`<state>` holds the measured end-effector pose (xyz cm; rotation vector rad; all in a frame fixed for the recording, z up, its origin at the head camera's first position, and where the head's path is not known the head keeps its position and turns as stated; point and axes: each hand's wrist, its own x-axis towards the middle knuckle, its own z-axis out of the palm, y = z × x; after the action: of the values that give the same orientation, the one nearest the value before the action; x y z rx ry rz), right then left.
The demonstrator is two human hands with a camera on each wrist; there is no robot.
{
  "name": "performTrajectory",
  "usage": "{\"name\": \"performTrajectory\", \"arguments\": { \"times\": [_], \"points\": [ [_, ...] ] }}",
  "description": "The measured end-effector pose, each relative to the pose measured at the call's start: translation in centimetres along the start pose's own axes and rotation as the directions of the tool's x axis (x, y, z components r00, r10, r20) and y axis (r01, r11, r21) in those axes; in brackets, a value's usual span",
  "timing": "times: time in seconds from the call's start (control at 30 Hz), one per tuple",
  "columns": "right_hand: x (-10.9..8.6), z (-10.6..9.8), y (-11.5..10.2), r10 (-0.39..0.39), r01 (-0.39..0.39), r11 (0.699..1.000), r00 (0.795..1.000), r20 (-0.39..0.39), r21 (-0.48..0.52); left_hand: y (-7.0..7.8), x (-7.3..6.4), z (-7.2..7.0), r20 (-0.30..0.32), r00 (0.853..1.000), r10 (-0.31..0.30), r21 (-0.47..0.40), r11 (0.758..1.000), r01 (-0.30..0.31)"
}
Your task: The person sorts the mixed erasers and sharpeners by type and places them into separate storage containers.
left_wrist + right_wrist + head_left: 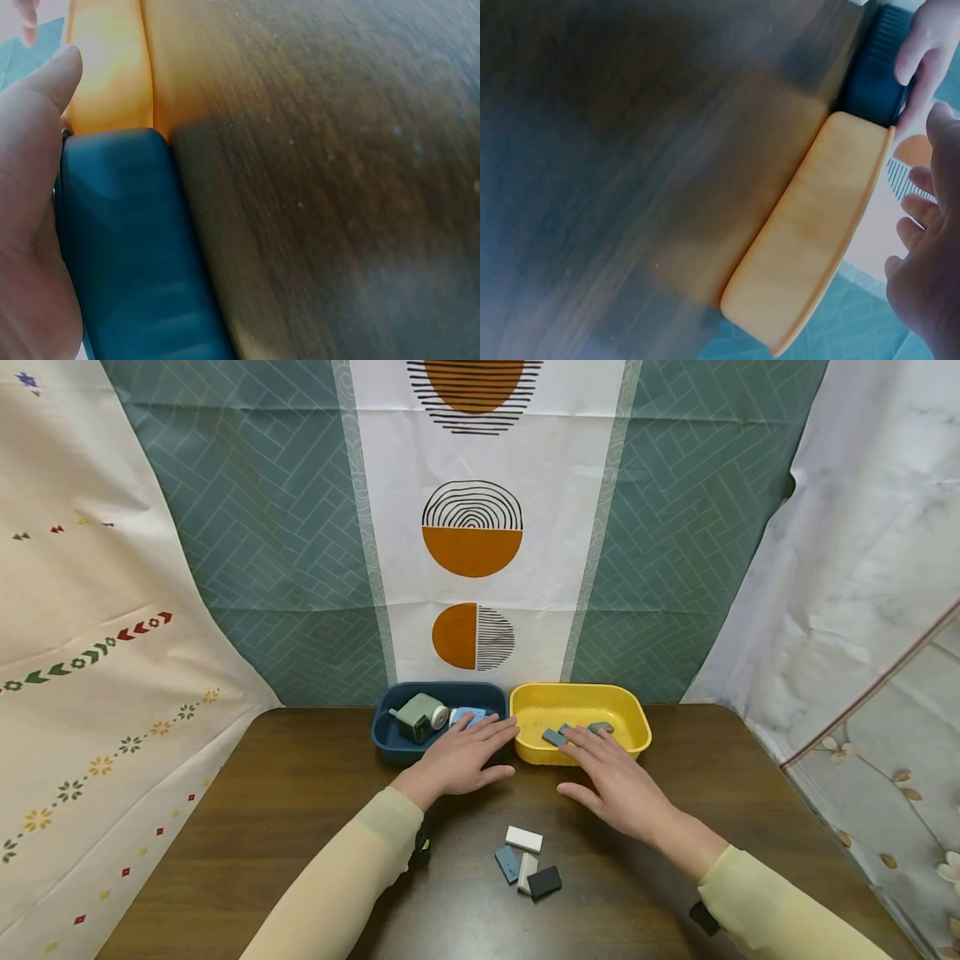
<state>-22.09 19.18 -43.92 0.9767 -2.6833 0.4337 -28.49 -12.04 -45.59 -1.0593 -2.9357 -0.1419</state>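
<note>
Plain pale-yellow sleeves [339, 872] end in cuffs [392, 817], with a small black device [703, 918] beside each.

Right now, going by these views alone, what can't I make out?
- Head view: the light blue thing in the navy bin, partly covered by the left hand.
- Head view: how many grey-blue tiles the yellow bin holds; the right hand blocks part of it.
- Head view: any fine marks on the loose tiles, too small.
- Right wrist view: the yellow bin's inside, behind its wall.
</note>
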Motion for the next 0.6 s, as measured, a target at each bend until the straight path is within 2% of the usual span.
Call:
{"name": "performTrajectory", "arguments": {
  "times": [0.4,0.6],
  "points": [
    [-1.1,0.3,-1.9,-0.064,0.063,0.998,0.997,0.041,0.018,0.1,-0.1,0.0,-0.003,1.0,-0.004,-0.001,1.0,0.004],
    [-1.6,0.5,-2.7,-0.069,0.067,0.997,0.995,0.068,0.038,0.0,-0.1,0.1,-0.01,1.0,0.0,0.003,1.0,0.0]
  ]
}}
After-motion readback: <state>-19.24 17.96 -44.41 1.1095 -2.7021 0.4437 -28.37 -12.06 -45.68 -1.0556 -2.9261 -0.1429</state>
